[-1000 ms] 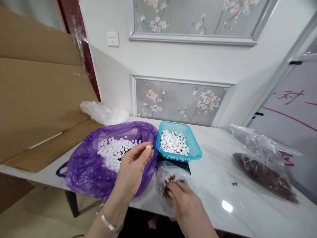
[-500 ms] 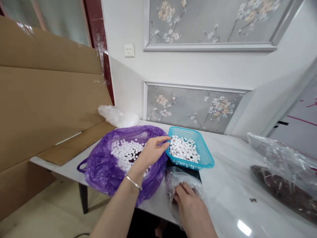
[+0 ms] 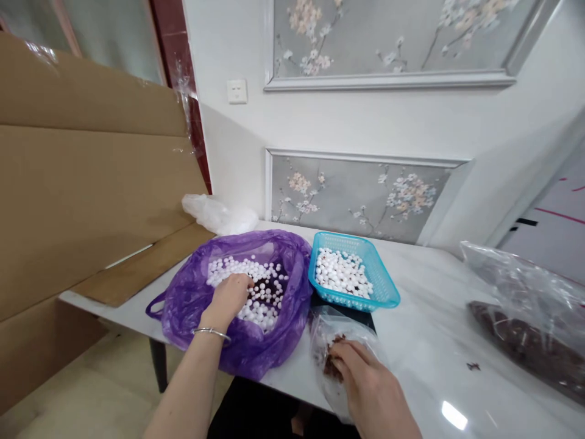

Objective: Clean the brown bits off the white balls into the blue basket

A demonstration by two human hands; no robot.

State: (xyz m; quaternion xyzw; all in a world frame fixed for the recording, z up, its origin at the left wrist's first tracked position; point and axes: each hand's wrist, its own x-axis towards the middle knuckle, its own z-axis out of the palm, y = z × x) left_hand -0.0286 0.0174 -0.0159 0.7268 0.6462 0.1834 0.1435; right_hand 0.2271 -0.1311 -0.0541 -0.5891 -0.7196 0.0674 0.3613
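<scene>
My left hand, with a silver bangle on its wrist, reaches into a purple plastic bag. Its fingers are drawn together among small white balls; whatever they pinch is hidden. Dark brown material shows between the balls. Over a clear plastic bag my right hand has its fingers closed at some reddish-brown small pieces; its fingertips are partly hidden. Behind that bag stands a blue plastic basket of white balls with brown specks among them.
A large clear bag of dark brown material lies on the right of the white table. A small brown bit lies near it. White plastic sits at the back left, beside a big cardboard box.
My left hand has moved from the basket's left rim leftward into the purple bag. My right hand has shifted slightly right and down, showing more of the brown pieces.
</scene>
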